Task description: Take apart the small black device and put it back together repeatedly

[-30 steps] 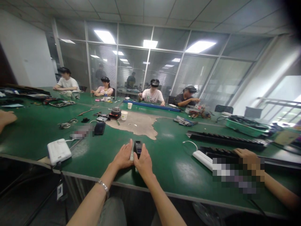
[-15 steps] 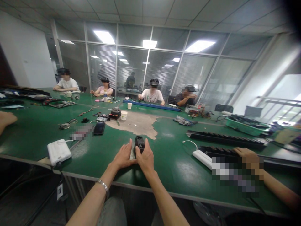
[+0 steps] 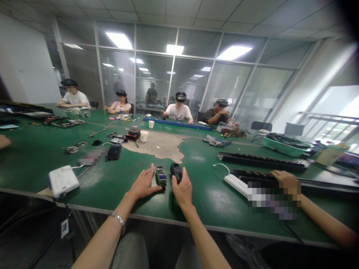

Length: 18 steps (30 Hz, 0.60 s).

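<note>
My right hand (image 3: 183, 189) is closed around a black plastic housing (image 3: 176, 172), thumb on its near left side and fingers along the right. My left hand (image 3: 144, 182) rests on the table with fingers stretched and thumb apart. Just right of its fingers stands a small circuit board module (image 3: 161, 176) with green edges and a blue part; the thumb tip is at its near end, though I cannot tell whether it touches. A pale patch shows between the left fingers and the module. The module and the housing are apart, with a strip of green tabletop between them.
On the left of the green table (image 3: 202, 198) lie a white box (image 3: 64, 181), a dark phone (image 3: 114, 152) and glasses (image 3: 74, 147). A paper cup (image 3: 144, 136) stands farther back. At right are a white power strip (image 3: 237, 185), black rails (image 3: 262, 160) and another person's hand (image 3: 286, 183).
My right hand has moved right with the black housing, and the circuit board module now shows between my hands. My left hand stays beside it. The whole view has shifted slightly.
</note>
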### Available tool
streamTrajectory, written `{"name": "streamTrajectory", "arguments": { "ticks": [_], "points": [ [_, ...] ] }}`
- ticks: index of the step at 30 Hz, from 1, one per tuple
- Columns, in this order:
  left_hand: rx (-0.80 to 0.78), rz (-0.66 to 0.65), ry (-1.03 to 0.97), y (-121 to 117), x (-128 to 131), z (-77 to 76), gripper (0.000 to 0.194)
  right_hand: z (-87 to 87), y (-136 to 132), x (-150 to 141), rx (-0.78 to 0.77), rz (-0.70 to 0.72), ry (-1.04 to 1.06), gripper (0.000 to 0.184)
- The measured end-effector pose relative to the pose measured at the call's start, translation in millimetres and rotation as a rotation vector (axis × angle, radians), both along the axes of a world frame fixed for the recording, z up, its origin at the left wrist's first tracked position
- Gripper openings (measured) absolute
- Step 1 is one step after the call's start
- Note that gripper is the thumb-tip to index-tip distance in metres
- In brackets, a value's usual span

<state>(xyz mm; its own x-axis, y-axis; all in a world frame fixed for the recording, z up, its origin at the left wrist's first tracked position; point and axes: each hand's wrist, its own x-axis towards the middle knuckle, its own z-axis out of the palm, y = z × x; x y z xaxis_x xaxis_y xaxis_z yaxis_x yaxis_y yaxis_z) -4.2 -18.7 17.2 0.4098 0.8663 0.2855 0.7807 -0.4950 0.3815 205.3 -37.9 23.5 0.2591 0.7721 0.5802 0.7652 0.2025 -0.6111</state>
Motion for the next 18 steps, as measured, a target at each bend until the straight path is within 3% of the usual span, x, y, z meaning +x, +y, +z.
{"name": "streamTrajectory", "arguments": {
  "ticks": [7, 18],
  "points": [
    [-0.008, 0.003, -0.021, -2, 1, 3.1, 0.109, -15.7, -1, 0, -0.022, 0.027, -0.063, 0.069],
    [-0.006, -0.011, -0.007, -1, 2, 3.3, 0.108, -17.1, -5, 2, 0.056, 0.033, -0.102, 0.073]
  ]
}}
